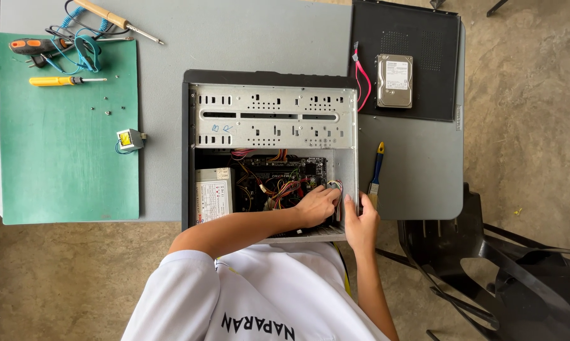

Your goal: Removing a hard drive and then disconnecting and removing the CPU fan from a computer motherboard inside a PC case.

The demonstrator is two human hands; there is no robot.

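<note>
an open computer case (272, 155) lies flat on the grey surface (247, 35), its long axis running away from the person, the metal drive cage (275, 117) at the far end and the near end hanging a little past the surface's near edge. inside the case, on the near side of the drive cage, sit the dark motherboard (285, 173) with a tangle of red, yellow and black wires (284, 188), and a grey power supply (213, 199) against the case's left wall.

the left hand (315, 206) reaches across into the near right corner of the case, fingers curled down among the wires beside a small multicoloured wire bundle (335, 185) – whether its grip has closed on a wire or connector cannot be told (the fingertips are hidden). the right hand (361, 221) rests on the case's right wall at the near corner, fingers mostly straight and pressed flat against the metal edge, closed around nothing.

just right of the case a blue-handled paintbrush (376, 173) lies on the surface, handle pointing away from the person. beyond the case's far right corner lies a black side panel (424, 101), a hard drive (395, 81) on it and a red cable (361, 79) at its left edge. left of the case is a green mat (64, 170) – on it a yellow screwdriver (60, 81), a small transformer (129, 139) and blue coiled cord (83, 50). a soldering iron (117, 20) lies past the mat's far edge. a black plastic chair (506, 271) stands on the floor to the case's near right.
</note>
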